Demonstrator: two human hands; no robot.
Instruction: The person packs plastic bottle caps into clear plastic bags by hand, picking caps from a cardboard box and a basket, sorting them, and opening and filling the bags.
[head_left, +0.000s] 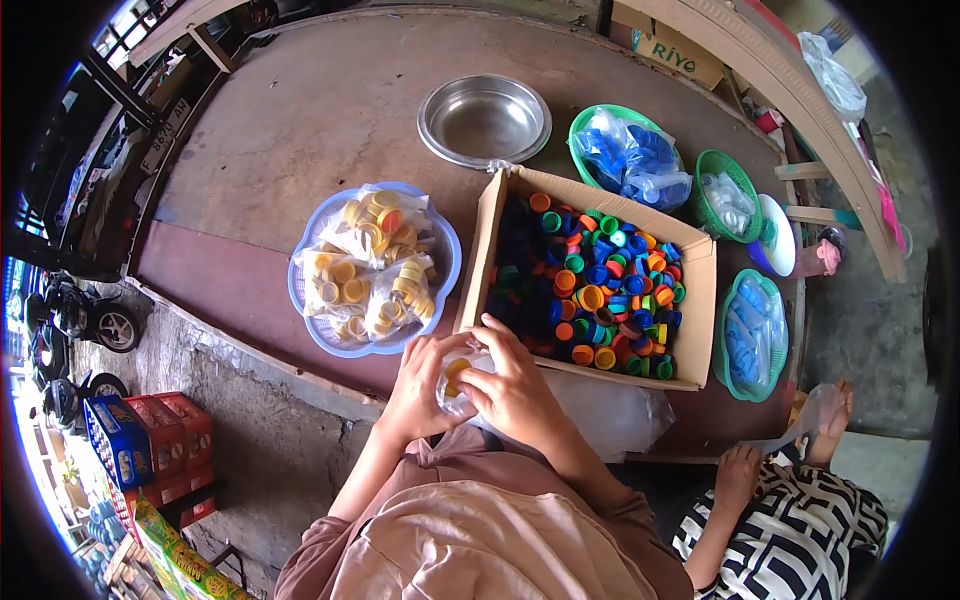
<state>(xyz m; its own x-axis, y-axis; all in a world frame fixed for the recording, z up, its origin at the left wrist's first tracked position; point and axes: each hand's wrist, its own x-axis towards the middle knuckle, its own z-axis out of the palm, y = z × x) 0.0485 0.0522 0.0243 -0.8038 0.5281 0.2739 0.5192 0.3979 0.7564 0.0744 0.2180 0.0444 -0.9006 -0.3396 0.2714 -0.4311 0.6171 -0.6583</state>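
Both hands meet low in the middle of the head view, just left of the cardboard box's near corner. My left hand (418, 385) is closed around the side of a small clear plastic bag (449, 403). Fingers of my right hand (512, 388) reach over the same bag, with the thumb at its mouth. A yellow bottle cap (457, 371) shows inside the bag. To the right stands the open cardboard box (705, 330), full of loose coloured bottle caps (597, 275). Beyond my left hand, a light-blue plastic basket (300, 275) holds several bags of yellow caps (378, 228).
A steel bowl (484, 120) stands behind the box. Green baskets (738, 350) with bagged blue and clear pieces line the right side. At lower right a co-worker's hand (738, 475) holds a clear plastic bag. Red and blue crates (165, 440) stand on the floor at left.
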